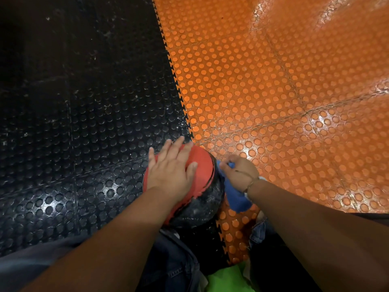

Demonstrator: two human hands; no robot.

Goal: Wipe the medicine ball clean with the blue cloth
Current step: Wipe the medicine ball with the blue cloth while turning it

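Just the one view here, a wide-angle cam on the person's head, tilted steeply down and a bit forward, so both forearms (117, 228) come in from the bottom edge. It sits pretty close: the left hand (170, 168) and right hand (240, 171) land low and centre at the round red-and-black rubber medicine ball (197, 204). Everything above is floor, black studded rubber tiles (73, 123) on the left, orange studded rubber tiles (273, 81) on the right, curving toward the edges.

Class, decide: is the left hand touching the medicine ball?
Touching. Head view: the left hand lies flat on the medicine ball, over its red panel.
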